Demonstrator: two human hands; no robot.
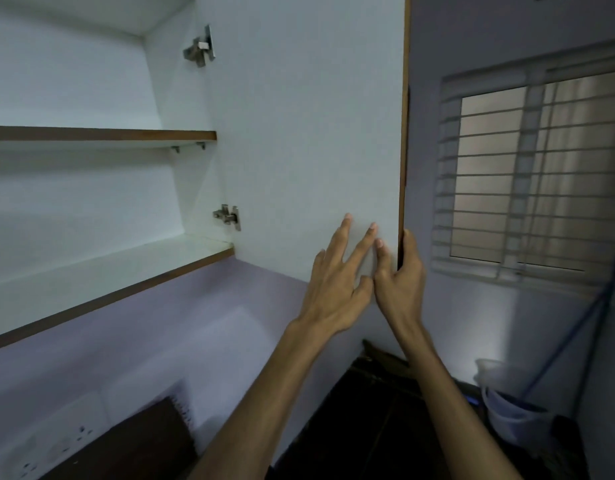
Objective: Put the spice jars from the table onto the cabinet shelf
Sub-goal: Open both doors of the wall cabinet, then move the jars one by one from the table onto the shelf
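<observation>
The wall cabinet stands open, its white door (309,133) swung out toward me. My right hand (401,282) grips the door's brown outer edge near the bottom corner, thumb on the inner face. My left hand (337,282) lies flat against the door's inner face with fingers spread, holding nothing. The lower shelf (102,271) and the upper shelf (102,135) show bare white surfaces. No spice jars and no table top with jars are in view.
Two metal hinges (226,216) join the door to the cabinet side. A barred window (534,168) is on the right wall. A pale bucket (507,403) with a blue mop handle stands below it. A dark board (136,445) and wall sockets sit at lower left.
</observation>
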